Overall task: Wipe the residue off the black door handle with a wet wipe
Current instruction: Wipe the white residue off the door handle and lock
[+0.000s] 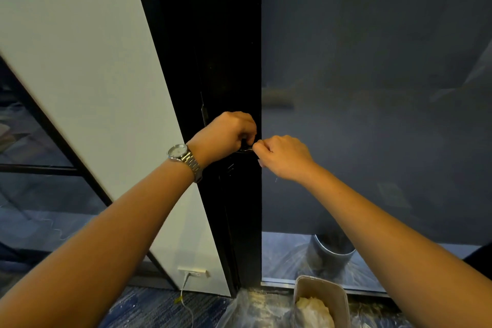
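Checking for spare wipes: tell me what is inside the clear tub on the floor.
The clear tub holds a crumpled white wad, possibly wipes or tissue. The wad covers whatever lies under it, and the picture's lower edge cuts off the tub's bottom.

White wall [93,74] left; dim glass panel [372,61] right, seemingly frosted; blue carpet [149,306] below.

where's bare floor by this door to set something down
Bare blue carpet lies between the white cable and the clear plastic sheet. The clear tub of white wipes fills the floor right of it. The left hand and right hand crowd the black door handle.
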Demonstrator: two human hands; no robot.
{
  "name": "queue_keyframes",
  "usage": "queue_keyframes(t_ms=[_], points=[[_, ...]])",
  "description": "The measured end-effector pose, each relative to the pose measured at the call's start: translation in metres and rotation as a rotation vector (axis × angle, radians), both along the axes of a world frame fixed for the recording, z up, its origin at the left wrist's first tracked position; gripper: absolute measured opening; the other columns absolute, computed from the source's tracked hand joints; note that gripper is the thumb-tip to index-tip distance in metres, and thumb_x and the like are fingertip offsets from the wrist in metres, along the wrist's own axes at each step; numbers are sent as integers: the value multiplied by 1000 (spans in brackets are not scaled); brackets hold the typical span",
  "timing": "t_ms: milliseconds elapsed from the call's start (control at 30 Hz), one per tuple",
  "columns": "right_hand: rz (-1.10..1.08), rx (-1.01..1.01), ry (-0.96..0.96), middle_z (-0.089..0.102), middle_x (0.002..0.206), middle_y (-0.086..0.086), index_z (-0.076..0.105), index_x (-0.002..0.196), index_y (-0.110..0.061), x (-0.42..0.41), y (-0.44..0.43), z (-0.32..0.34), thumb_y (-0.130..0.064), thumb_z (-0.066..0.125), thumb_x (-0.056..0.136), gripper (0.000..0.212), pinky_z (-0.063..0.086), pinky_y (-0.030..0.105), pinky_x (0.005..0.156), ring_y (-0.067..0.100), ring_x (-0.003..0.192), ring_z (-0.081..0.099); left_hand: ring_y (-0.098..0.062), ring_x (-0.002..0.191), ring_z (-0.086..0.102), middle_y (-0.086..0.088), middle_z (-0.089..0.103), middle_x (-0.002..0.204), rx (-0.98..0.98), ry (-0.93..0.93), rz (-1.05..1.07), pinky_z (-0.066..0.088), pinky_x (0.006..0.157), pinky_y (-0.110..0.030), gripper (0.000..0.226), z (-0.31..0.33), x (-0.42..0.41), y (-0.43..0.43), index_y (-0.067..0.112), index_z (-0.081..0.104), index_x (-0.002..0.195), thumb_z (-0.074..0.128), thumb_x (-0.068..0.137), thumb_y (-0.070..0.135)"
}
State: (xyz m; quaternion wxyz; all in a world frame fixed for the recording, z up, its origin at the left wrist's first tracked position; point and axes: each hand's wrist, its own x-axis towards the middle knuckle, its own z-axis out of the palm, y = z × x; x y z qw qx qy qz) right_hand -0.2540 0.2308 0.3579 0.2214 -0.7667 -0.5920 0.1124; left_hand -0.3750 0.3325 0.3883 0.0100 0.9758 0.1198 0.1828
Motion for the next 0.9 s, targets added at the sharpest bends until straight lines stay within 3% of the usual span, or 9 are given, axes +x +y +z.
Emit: queue_keyframes(t_ms=[100,167,233,267,467,567,700,800,900], points=[[3,-9,10,70,86,18,65,80,1,0,-1,1,-35,31,96,52,40,36,60,26,64,51,-25,83,64,-12,66,86,128,18,-81,55,75,-38,14,12,6,7,4,67,75,61,74,-9],[1,-4,24,70,86,17,65,81,2,0,-1,2,-35,31,96,53,45,41,62,30,68,56,-23,85,64,-13,67,88,182,-137,-111,55,78,-28,13,17,9,6,2,67,79,62,74,-9],[-2,-1,22,70,85,17,66,82,1,0,-1,2,-36,30,97,54,47,42,64,32,71,58,-15,90,59,-12,66,94,103,-330,-98,44,82,-11,12,15,15,3,1,66,85,61,77,-6],[-2,0,19,70,85,17,66,82,0,0,-2,2,-36,30,96,53,47,42,64,32,72,58,-13,90,58,-12,65,94,58,-370,-101,43,82,-11,11,12,19,3,1,66,86,61,78,-4],[18,-4,17,69,87,18,65,85,0,0,-2,1,-32,31,95,48,37,37,59,30,68,54,-23,89,64,-10,64,103,131,103,-60,53,78,-34,15,4,39,4,4,68,90,56,83,0],[34,3,38,70,88,17,65,86,0,1,-5,2,-34,30,97,50,45,42,64,30,70,57,-27,87,66,-14,65,103,187,-86,-95,56,73,-36,12,9,31,5,1,68,89,60,81,-1],[31,22,56,70,85,15,66,85,-1,0,-6,4,-35,29,97,52,50,44,73,32,73,61,-21,89,63,-16,64,101,177,-379,-8,47,81,-15,11,-4,9,2,2,68,86,59,81,3],[40,18,97,67,70,5,67,81,-1,2,-6,4,-31,31,98,49,48,37,66,24,59,54,-10,87,57,-12,63,96,-113,-666,206,39,83,0,8,-20,-5,2,2,70,84,65,78,-1],[23,2,193,54,50,-7,66,68,-12,4,-4,7,-26,33,97,46,39,28,57,9,52,48,-4,82,53,-2,59,94,-285,-775,318,40,77,2,9,-24,-8,-6,4,68,88,63,81,2]])
